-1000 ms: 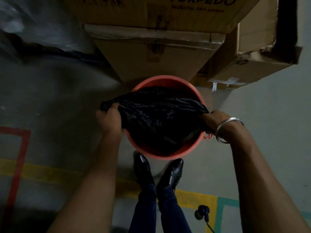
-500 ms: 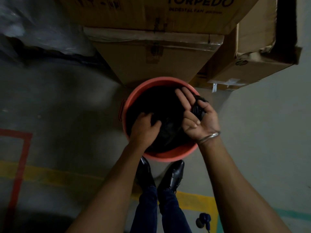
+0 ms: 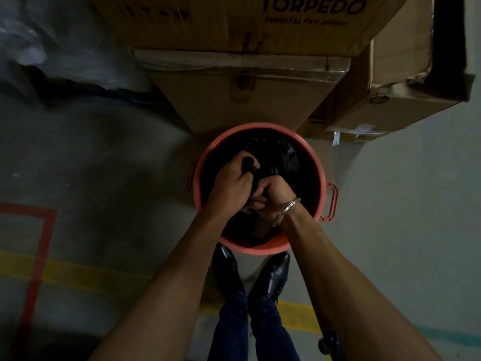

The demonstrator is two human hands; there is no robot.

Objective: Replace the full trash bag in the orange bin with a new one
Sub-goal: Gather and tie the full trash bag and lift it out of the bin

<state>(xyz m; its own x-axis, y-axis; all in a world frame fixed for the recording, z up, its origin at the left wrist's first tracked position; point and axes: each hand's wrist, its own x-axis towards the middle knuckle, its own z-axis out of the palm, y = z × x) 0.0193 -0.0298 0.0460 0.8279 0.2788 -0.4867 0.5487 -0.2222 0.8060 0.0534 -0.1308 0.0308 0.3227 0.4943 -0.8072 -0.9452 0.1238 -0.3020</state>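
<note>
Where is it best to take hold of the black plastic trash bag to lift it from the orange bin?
Probably by the gathered neck of the black plastic trash bag, from above. The left hand and right hand already bunch it at the middle of the round orange plastic bin, whose walls block the sides.

We reach both forearms forward and down, converging. Our left hand (image 3: 234, 178) and right hand (image 3: 273, 199) touch, knuckles up, fingers curled tight, each gripping black film. A metal bangle (image 3: 287, 211) circles our right wrist.
</note>
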